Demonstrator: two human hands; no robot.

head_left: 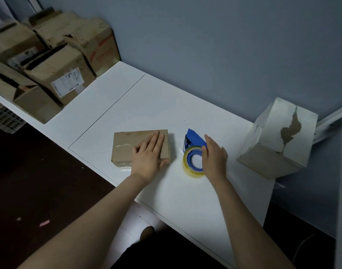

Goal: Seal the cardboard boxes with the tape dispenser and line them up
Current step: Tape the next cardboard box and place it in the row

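Left hand [148, 154]: flat, pressing the small cardboard box [127, 150].
Right hand [214, 158]: fingers straight, touching the blue tape dispenser [194, 150].
Risk: a loose grab may tip the dispenser.

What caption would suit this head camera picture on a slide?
A person's left hand flat on a cardboard box, right hand beside the blue tape dispenser, on a white table.
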